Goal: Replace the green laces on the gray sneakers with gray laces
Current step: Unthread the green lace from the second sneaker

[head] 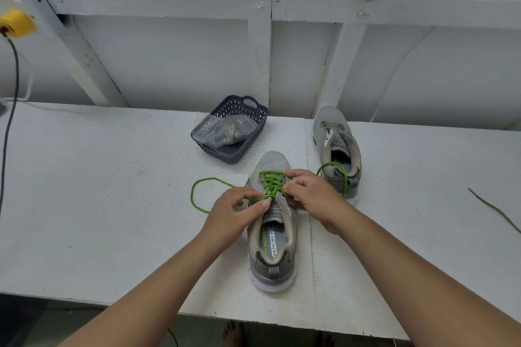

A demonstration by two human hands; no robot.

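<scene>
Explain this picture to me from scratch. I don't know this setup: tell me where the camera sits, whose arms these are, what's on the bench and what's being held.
There is no machine here. A person wears one wide-angle camera on the head, looking forward and down, so the two bare arms coming up from the bottom are their own.

On the white bench stands a near sneaker, still threaded with a green lace; one loose end loops out to the left. The left hand pinches the lace near the top eyelets, and the right hand has curled fingers on the lacing at the shoe's other side; its exact grip is hard to see.

Behind stands a far sneaker with no lace threaded, another green lace draped over its heel. A dark basket holds a clear bag; its contents are unclear. A dark cord lies at the right.
</scene>
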